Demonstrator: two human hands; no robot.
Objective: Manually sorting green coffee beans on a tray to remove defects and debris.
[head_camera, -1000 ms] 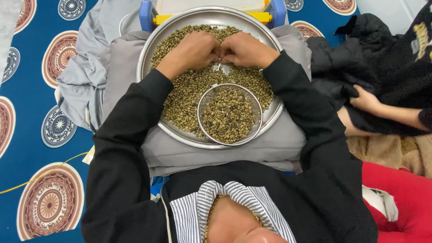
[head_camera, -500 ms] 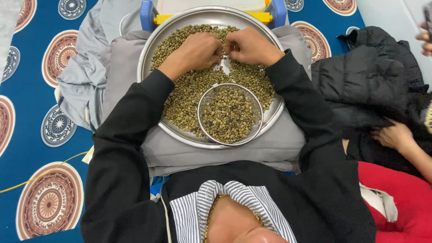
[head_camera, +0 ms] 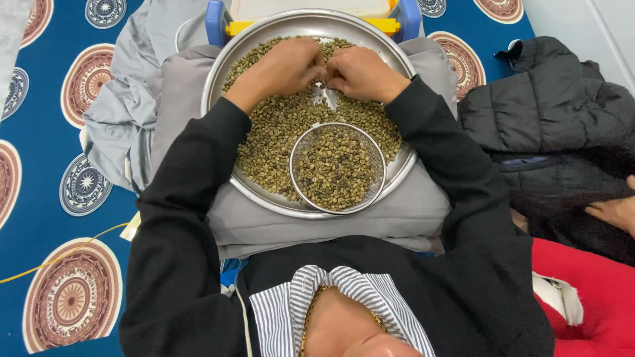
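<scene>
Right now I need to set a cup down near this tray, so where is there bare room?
Bare patches: the blue patterned cloth left of the grey fabric, and a small gap in the beans between both hands. Crowded: the steel tray holds beans, the mesh sieve, left hand and right hand.

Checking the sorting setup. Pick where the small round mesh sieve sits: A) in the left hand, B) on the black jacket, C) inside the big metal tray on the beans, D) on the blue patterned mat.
C: the mesh sieve lies in the metal tray, on the beans, nearer the body than both hands.
</scene>
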